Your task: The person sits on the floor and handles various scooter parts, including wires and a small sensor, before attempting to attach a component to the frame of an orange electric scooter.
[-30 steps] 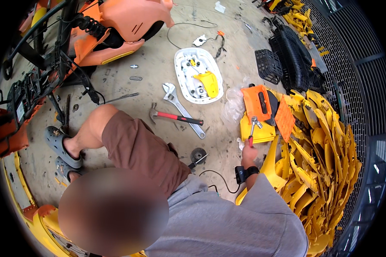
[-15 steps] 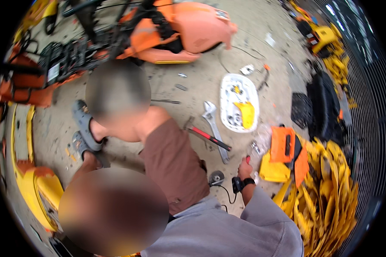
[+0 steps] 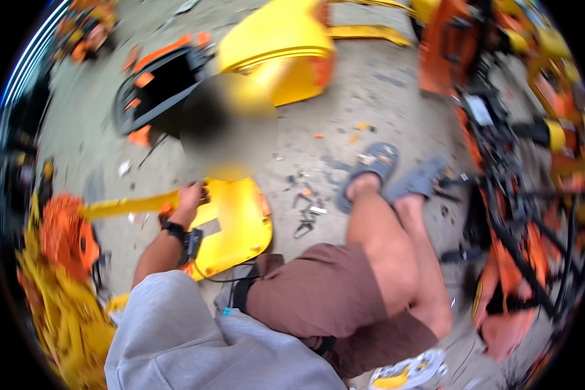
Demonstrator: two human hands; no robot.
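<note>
Left hand (image 3: 192,195) at far-left edge of yellow panel (image 3: 240,224).
Panel on floor (image 3: 299,140), left of brown shorts (image 3: 312,283); blurred grip, can't tell if clenched. Yellow strip (image 3: 130,205) left of hand, orange parts (image 3: 67,237) farther left.

The left grip (image 3: 192,195) is blurred; the bottom edge crops the white tray (image 3: 430,363).

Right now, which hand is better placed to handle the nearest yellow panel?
Probably your left hand: it is at the edge of the yellow panel, though its grip is unclear. Your right hand is out of view.
</note>
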